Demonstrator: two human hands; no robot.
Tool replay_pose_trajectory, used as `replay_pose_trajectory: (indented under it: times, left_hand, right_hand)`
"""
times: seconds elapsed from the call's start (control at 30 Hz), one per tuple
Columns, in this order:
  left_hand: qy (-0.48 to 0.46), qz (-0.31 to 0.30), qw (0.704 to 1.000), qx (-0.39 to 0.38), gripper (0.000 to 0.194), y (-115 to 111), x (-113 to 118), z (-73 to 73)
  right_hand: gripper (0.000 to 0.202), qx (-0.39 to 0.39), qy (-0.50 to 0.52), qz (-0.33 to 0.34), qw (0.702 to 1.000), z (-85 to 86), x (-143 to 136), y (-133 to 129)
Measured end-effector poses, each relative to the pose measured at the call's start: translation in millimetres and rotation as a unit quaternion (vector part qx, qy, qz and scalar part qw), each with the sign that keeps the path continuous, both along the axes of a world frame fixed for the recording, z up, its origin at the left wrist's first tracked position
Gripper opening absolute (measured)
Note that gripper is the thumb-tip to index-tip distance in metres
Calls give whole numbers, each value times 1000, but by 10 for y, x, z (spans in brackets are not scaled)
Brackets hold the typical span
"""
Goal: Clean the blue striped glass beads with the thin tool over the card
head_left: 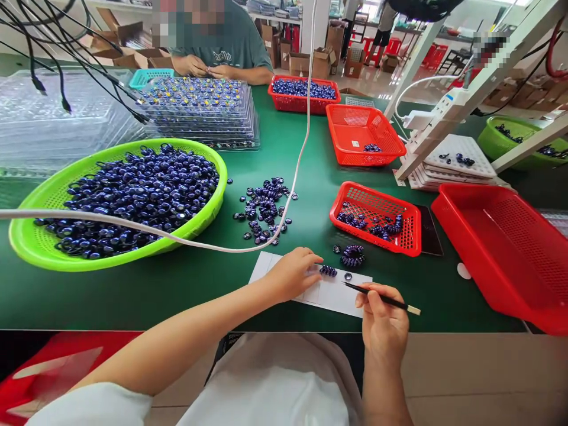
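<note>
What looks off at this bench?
Loose dark pieces lie scattered straight on the green tabletop, outside any basket; possibly spilled, possibly set out. The white cable droops across the green basket. No visible damage.

Bright, fairly even light; a window (pixel 373 8) glows at one o'clock. Glare whitens the trays (pixel 48 112) at ten and streaks the tabletop (pixel 306 157) near twelve. Pixelated blocks (pixel 189 23) mask eleven and two. The bin (pixel 501 254) at three looks stretched.
</note>
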State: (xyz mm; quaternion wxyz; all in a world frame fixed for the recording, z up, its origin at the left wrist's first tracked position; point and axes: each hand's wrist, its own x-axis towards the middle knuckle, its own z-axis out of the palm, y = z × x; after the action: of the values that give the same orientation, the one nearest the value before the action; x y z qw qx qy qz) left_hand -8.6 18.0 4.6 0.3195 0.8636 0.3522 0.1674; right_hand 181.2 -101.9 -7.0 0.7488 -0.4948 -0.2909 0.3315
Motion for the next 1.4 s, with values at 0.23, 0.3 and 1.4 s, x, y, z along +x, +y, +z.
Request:
replay_pose_trajectory:
  times: [0.23,0.3,1.4]
  left_hand:
    - [14,-7,999,42,15,24,292,-20]
    - [28,-20,998,52,14,11,336,9]
    - [-19,-30,996,-82,9,-6,118,198]
  right_hand:
    - [13,-31,-18,-38,999,-72,47,-6]
    - [13,-42,-17,-37,998,-83,55,-10]
    - [20,-39,143,69,987,37,-59,167]
